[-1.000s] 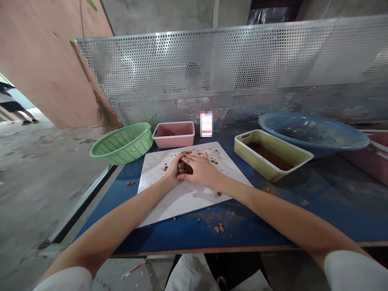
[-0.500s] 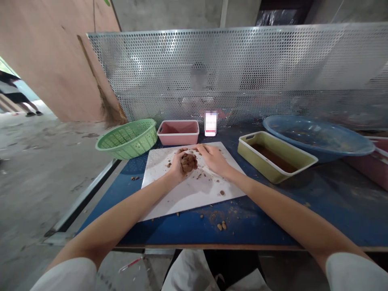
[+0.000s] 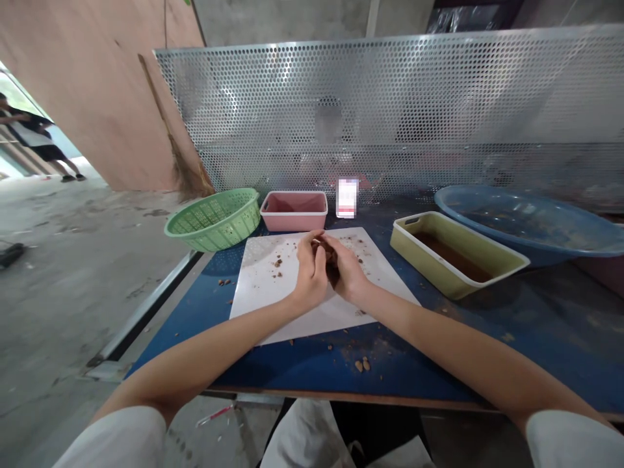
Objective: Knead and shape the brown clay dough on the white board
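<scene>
Both hands are cupped round a brown crumbly lump (image 3: pixel 330 255) above the white board (image 3: pixel 263 305). My left hand (image 3: pixel 311 272) wraps its left side, fingers curled over the top. My right hand (image 3: pixel 347 268) presses against it from the right, its fingertips meeting those of the left. Most of the lump is hidden between the palms. Small brown crumbs (image 3: pixel 278 262) lie scattered on the board on both sides of the hands.
Behind the board stand a green basket (image 3: pixel 219 231), a pink tub (image 3: pixel 295 222) and a lit phone (image 3: pixel 347 198). An olive tub (image 3: pixel 429 270) with brown liquid and a blue basin (image 3: pixel 536 244) are at the right. A person (image 3: pixel 36 140) stands far left.
My right hand has come in against the lump, and both hands now close round it. The lump has moved slightly right and is mostly covered. The camera view has shifted a little.
</scene>
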The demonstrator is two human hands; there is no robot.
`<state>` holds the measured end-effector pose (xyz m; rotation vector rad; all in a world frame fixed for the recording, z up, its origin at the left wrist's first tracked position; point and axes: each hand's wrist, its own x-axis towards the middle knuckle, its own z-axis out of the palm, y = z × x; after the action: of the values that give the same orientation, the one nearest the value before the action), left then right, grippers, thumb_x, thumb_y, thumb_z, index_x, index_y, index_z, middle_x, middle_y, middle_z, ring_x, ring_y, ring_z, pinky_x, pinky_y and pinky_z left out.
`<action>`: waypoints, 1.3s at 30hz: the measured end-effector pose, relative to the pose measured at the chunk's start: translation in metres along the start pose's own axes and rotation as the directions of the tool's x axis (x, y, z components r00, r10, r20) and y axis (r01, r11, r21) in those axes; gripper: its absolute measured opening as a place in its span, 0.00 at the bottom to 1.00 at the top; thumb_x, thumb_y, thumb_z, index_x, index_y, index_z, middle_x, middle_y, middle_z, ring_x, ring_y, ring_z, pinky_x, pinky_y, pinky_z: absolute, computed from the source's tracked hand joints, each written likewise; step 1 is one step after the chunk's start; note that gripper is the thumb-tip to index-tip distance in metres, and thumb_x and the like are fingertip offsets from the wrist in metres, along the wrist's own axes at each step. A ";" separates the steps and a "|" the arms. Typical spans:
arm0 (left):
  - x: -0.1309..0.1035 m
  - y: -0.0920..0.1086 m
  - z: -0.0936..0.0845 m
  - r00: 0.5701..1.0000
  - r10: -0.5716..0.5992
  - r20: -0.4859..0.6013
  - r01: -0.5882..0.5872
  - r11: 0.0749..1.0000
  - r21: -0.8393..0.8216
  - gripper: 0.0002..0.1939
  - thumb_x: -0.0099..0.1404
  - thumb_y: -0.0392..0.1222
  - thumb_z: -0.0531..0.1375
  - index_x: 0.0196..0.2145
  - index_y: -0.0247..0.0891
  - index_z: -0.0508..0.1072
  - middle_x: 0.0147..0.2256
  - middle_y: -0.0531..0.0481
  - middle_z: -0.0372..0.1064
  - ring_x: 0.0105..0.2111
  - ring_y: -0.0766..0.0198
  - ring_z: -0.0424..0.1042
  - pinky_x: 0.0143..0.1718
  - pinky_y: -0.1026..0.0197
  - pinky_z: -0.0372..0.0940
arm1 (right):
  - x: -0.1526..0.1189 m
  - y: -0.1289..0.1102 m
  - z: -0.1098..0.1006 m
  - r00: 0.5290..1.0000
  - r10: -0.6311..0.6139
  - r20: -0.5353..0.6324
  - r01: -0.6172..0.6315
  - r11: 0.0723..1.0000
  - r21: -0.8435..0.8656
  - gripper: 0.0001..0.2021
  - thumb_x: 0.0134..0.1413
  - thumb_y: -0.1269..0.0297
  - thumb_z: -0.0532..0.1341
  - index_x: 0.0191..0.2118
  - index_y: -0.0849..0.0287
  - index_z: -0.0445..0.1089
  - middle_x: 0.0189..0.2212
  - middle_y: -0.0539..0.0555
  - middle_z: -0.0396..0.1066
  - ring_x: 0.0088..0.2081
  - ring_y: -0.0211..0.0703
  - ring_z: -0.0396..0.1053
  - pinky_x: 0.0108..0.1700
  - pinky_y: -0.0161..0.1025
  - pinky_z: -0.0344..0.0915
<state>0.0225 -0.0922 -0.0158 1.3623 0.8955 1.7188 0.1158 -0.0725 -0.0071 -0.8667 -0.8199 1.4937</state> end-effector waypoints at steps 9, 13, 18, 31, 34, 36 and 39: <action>0.017 -0.016 -0.021 0.903 0.428 -0.029 -0.411 0.883 0.225 0.19 0.81 0.54 0.49 0.60 0.48 0.71 0.66 0.42 0.67 0.68 0.49 0.65 0.72 0.40 0.57 | -0.010 -0.003 0.000 0.973 0.006 0.230 0.001 1.000 -0.031 0.19 0.43 0.48 0.80 0.31 0.57 0.79 0.26 0.50 0.74 0.27 0.38 0.68 0.31 0.39 0.66; 0.014 -0.014 -0.021 0.893 0.448 -0.053 -0.428 0.878 0.213 0.20 0.81 0.57 0.48 0.56 0.46 0.73 0.62 0.40 0.69 0.65 0.48 0.68 0.70 0.41 0.60 | -0.013 -0.010 0.000 0.942 -0.064 0.329 0.138 0.969 -0.205 0.17 0.45 0.50 0.79 0.30 0.57 0.78 0.25 0.49 0.73 0.26 0.38 0.67 0.30 0.39 0.64; 0.007 -0.019 -0.015 0.897 0.434 -0.082 -0.400 0.877 0.265 0.19 0.80 0.56 0.49 0.55 0.45 0.72 0.62 0.40 0.68 0.66 0.48 0.66 0.70 0.40 0.57 | -0.013 -0.017 -0.004 0.840 -0.329 0.432 0.520 0.718 -0.463 0.12 0.57 0.57 0.70 0.26 0.56 0.73 0.25 0.50 0.73 0.29 0.41 0.68 0.34 0.40 0.64; 0.007 -0.017 -0.007 0.902 0.407 -0.147 -0.345 0.881 0.322 0.17 0.82 0.54 0.46 0.55 0.44 0.67 0.61 0.39 0.65 0.65 0.51 0.64 0.71 0.42 0.54 | -0.012 0.008 0.001 0.973 -0.055 0.223 0.081 0.991 -0.106 0.26 0.61 0.36 0.62 0.30 0.56 0.80 0.27 0.56 0.78 0.31 0.48 0.74 0.32 0.41 0.68; 0.008 -0.022 -0.008 0.910 0.342 -0.234 -0.276 0.922 0.272 0.16 0.80 0.56 0.48 0.54 0.45 0.67 0.59 0.39 0.65 0.64 0.50 0.65 0.69 0.44 0.58 | -0.013 0.006 0.002 0.966 -0.104 0.235 0.144 0.977 -0.158 0.26 0.61 0.35 0.64 0.31 0.56 0.79 0.28 0.55 0.78 0.33 0.48 0.75 0.36 0.43 0.70; 0.012 -0.026 -0.011 0.937 0.233 -0.262 -0.191 0.966 0.175 0.16 0.78 0.57 0.50 0.52 0.46 0.66 0.57 0.41 0.66 0.60 0.50 0.68 0.63 0.46 0.64 | -0.012 0.005 0.001 0.941 -0.196 0.276 0.269 0.929 -0.256 0.22 0.57 0.38 0.70 0.34 0.55 0.79 0.33 0.54 0.80 0.39 0.49 0.76 0.44 0.45 0.73; 0.024 -0.032 -0.017 0.964 0.012 -0.265 -0.008 1.000 0.019 0.15 0.75 0.59 0.52 0.48 0.47 0.65 0.54 0.43 0.67 0.56 0.51 0.69 0.56 0.50 0.68 | -0.007 0.005 -0.003 0.895 -0.213 0.392 0.364 0.857 -0.364 0.19 0.55 0.44 0.74 0.43 0.52 0.79 0.42 0.54 0.81 0.48 0.52 0.77 0.54 0.50 0.73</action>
<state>0.0064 -0.0568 -0.0359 1.1650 1.0538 1.9364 0.1167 -0.0800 -0.0126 -0.7610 -1.5155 1.2175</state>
